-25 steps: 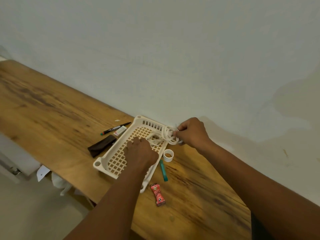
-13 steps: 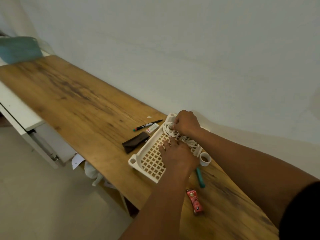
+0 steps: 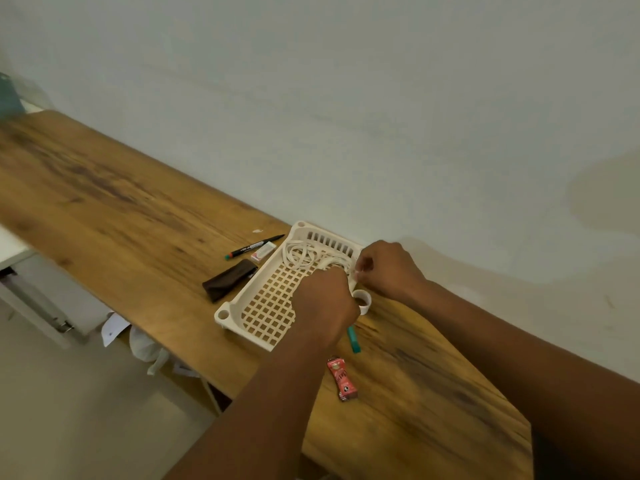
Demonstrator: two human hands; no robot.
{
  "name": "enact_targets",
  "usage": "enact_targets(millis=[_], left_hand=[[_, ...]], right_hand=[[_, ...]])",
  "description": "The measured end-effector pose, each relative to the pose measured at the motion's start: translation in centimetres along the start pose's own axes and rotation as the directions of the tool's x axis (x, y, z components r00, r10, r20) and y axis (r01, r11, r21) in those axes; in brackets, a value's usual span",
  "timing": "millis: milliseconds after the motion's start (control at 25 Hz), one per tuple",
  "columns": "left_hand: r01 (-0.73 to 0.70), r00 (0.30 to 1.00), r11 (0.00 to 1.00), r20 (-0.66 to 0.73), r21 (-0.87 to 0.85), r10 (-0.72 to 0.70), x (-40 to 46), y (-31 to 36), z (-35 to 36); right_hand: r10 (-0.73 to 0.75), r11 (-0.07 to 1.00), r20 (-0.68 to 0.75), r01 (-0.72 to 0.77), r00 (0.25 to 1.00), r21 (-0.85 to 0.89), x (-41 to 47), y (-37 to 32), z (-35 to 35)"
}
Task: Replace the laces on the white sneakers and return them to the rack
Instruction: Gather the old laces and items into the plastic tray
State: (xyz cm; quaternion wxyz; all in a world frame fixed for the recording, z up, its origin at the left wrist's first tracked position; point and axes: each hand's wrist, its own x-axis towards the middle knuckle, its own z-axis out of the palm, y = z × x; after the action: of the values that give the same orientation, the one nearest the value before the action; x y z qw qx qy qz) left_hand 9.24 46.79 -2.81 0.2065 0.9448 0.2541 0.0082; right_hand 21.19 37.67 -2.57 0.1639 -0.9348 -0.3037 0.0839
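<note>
A bundle of white laces [image 3: 299,254] lies coiled at the far end of a cream plastic lattice basket [image 3: 228,311] on a wooden table [image 3: 121,209]. My left hand [image 3: 323,303] hovers over the basket's right side, its fingers curled down onto the strands that run under it. My right hand [image 3: 388,268] is at the basket's far right rim and pinches a lace strand between thumb and fingertips. No sneakers or rack are in view.
Left of the basket lie a black marker [image 3: 254,246], a small white eraser [image 3: 263,251] and a dark brown pouch [image 3: 228,279]. To its right are a white tape roll [image 3: 363,301], a teal stick [image 3: 354,339] and a red sachet [image 3: 342,378]. A wall runs directly behind the table.
My right hand moved from the middle of the far rim to the right corner, drawing strands out of the coil. My left hand stayed over the basket. The view shifted.
</note>
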Motion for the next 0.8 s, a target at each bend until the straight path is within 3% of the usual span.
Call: enact_targets(millis=[120, 320, 520, 680, 800], left_hand=[[-0.043, 0.998, 0.994, 0.041, 0.102, 0.039, -0.5, 1.2, 1.6], [-0.088, 0.996, 0.969, -0.001, 0.232, 0.090, -0.6, 1.9, 3.0], [-0.064, 0.998, 0.988, 0.003, 0.141, 0.064, -0.5, 1.7, 2.8], [-0.087, 0.996, 0.992, 0.003, 0.095, 0.087, -0.5, 1.3, 0.2], [-0.079, 0.996, 0.991, -0.034, 0.106, 0.083, -0.4, 0.2, -2.1]], right_hand=[[-0.050, 0.998, 0.136, 0.044, 0.989, 0.045, -3.1, 1.4, 0.4], [-0.104, 0.985, -0.001, 0.103, 0.995, 0.138, -5.5, 2.6, 2.2], [-0.058, 0.978, -0.071, 0.071, 0.996, 0.198, -6.2, 3.0, 2.8], [0.071, 0.974, -0.118, -0.043, 0.990, 0.223, -7.1, 3.6, 1.7], [0.056, 0.973, -0.105, -0.031, 0.993, 0.231, -7.8, 2.9, 0.6]])
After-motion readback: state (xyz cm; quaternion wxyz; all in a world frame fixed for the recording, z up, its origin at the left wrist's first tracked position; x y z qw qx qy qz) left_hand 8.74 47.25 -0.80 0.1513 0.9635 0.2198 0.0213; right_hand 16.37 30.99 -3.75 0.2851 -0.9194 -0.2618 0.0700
